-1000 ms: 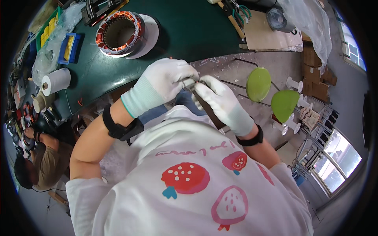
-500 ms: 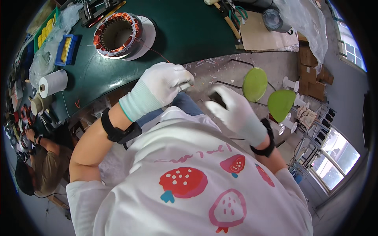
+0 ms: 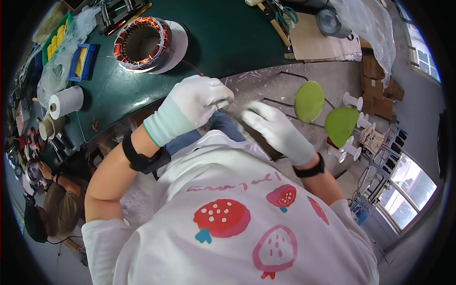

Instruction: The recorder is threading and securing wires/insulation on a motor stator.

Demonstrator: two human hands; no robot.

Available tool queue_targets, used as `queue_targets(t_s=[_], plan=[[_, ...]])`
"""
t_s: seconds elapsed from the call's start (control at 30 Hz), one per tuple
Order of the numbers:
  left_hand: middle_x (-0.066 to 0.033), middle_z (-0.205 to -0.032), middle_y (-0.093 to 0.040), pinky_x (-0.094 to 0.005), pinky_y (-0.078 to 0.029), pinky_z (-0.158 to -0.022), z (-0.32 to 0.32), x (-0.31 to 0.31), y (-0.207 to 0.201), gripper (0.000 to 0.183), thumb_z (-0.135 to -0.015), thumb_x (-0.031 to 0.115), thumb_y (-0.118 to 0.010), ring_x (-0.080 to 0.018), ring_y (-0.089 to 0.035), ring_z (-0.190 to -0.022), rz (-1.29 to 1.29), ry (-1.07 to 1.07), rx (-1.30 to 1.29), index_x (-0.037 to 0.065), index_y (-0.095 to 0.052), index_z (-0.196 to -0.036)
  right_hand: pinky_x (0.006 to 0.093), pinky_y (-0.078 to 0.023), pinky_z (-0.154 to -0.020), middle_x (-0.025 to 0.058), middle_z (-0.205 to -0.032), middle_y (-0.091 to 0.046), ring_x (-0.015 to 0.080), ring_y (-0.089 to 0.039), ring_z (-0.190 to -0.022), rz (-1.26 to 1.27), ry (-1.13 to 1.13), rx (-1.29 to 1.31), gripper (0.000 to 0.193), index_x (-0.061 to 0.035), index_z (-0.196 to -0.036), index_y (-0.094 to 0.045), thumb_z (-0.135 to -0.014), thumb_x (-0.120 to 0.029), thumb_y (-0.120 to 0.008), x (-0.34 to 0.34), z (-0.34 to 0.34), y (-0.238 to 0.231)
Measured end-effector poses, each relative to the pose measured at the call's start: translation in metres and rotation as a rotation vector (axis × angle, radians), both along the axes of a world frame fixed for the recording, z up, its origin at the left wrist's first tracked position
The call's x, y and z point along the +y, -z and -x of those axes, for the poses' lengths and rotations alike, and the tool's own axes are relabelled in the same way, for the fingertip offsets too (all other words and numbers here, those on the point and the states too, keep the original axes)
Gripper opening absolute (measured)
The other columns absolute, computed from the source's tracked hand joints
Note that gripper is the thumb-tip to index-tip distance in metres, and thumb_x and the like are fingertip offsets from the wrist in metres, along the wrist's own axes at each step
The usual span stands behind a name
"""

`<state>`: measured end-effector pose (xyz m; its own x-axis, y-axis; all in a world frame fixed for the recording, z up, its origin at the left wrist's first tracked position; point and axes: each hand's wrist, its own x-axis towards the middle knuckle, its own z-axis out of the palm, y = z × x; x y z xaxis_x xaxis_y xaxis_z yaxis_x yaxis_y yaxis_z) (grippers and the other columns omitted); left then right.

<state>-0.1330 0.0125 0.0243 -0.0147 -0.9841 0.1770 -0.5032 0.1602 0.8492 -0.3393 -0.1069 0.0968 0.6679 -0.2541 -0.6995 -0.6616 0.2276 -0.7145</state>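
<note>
My left hand [image 3: 202, 97], in a white knit glove with a mint cuff, is closed in a pinch just off the table's front edge. A thin reddish wire [image 3: 192, 67] runs to it from a motor stator [image 3: 166, 54] with orange-red windings laced in white cord. The stator stands on a white round base [image 3: 181, 42]. To the right, my gloved right hand [image 3: 273, 126] curls around a dark, flat, elongated object [image 3: 260, 140]. Motion blurs its end near the left fingertips, and its kind does not show. Whether it touches the wire I cannot tell.
On the green table [image 3: 223, 28] stand a white thread spool [image 3: 67, 101], a blue bin [image 3: 81, 61] and a hammer [image 3: 275, 23] beside cardboard [image 3: 323, 42]. Green stools [image 3: 308, 102] are at the right. A person [image 3: 61, 199] works at the far left.
My right hand has moved slightly left toward the left hand, turning so the dark object now shows beneath it. My left hand has stayed nearly still.
</note>
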Motion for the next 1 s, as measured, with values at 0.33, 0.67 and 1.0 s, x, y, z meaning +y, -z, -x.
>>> queue_targets(t_s=[0.33, 0.67, 1.0], plan=[[-0.0111, -0.092, -0.07, -0.0428, -0.052, -0.075, 0.002, -0.005, 0.001, 0.022, -0.078, -0.003, -0.065, -0.0347, -0.066, -0.086, 0.034, 0.009, -0.021, 0.006, -0.071, -0.097, 0.0256, -0.05, -0.072, 0.0028, -0.093, -0.066, 0.0104, -0.062, -0.078, -0.55, 0.229, 0.001, 0.04, -0.004, -0.111, -0.062, -0.11, -0.042, -0.048, -0.003, 0.004, -0.009], [-0.0097, -0.092, -0.07, -0.0417, -0.052, -0.076, 0.002, -0.009, 0.002, 0.017, -0.081, 0.002, -0.067, -0.0331, -0.066, -0.086, 0.013, -0.026, -0.004, 0.005, -0.071, -0.097, 0.0297, -0.054, -0.074, 0.0065, -0.092, -0.065, 0.0165, -0.063, -0.079, -0.808, 0.311, 0.048, 0.045, -0.0043, -0.116, -0.063, -0.111, -0.043, -0.042, -0.017, 0.023, -0.002], [-0.008, -0.092, -0.071, -0.0404, -0.052, -0.077, 0.006, -0.007, 0.002, 0.018, -0.082, 0.003, -0.067, -0.0311, -0.067, -0.085, 0.022, -0.047, 0.008, 0.01, -0.073, -0.098, 0.029, -0.054, -0.078, 0.0068, -0.097, -0.069, 0.0155, -0.066, -0.081, -0.824, 0.425, -0.015, 0.044, -0.0019, -0.117, -0.063, -0.113, -0.04, -0.042, -0.01, 0.018, 0.007]])
